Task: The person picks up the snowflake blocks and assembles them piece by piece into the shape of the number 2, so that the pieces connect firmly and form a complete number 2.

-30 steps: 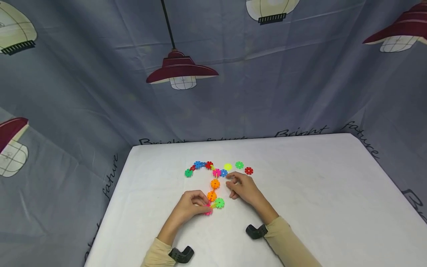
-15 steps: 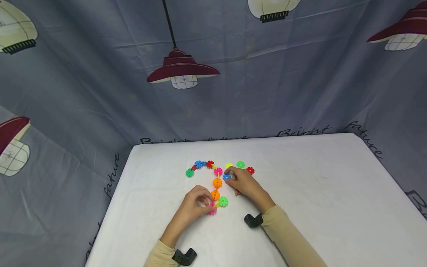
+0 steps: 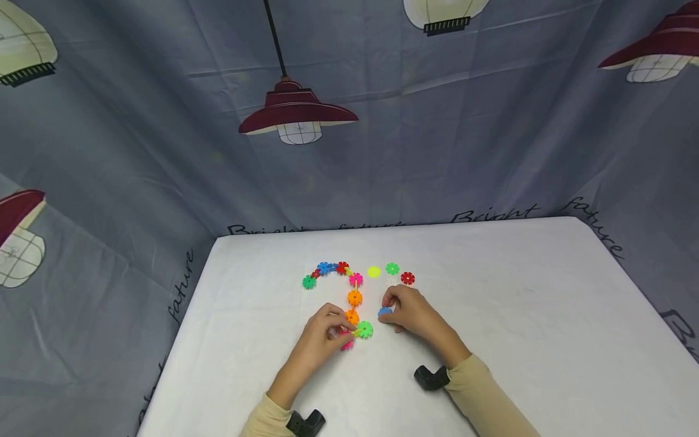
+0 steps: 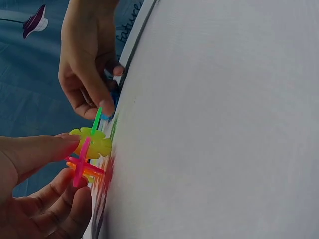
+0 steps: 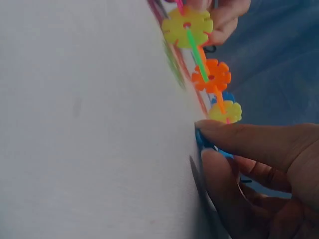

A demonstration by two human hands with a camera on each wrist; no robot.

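Note:
A curved chain of interlocked plastic snowflake discs (image 3: 355, 298) lies on the white table in the head view. My left hand (image 3: 323, 334) pinches the chain's near end, with the thumb on a yellow disc (image 4: 92, 143) beside a pink disc (image 4: 82, 163). From that yellow disc a green disc (image 3: 364, 329) sticks out toward the right. To the right of the chain, my right hand (image 3: 412, 311) holds a loose blue snowflake disc (image 3: 384, 312) between thumb and fingers. The blue disc is apart from the chain and partly hidden by the fingertips.
Three loose discs lie beyond the right hand: a yellow one (image 3: 374, 272), a green one (image 3: 392, 268) and a red one (image 3: 408, 278). A grey curtain printed with lamps (image 3: 382, 152) hangs behind the white table (image 3: 519, 291).
My right hand has picked up the blue disc from beside the chain's upper pink disc and brought it nearer and to the right. My left hand has shifted slightly right with the chain's end.

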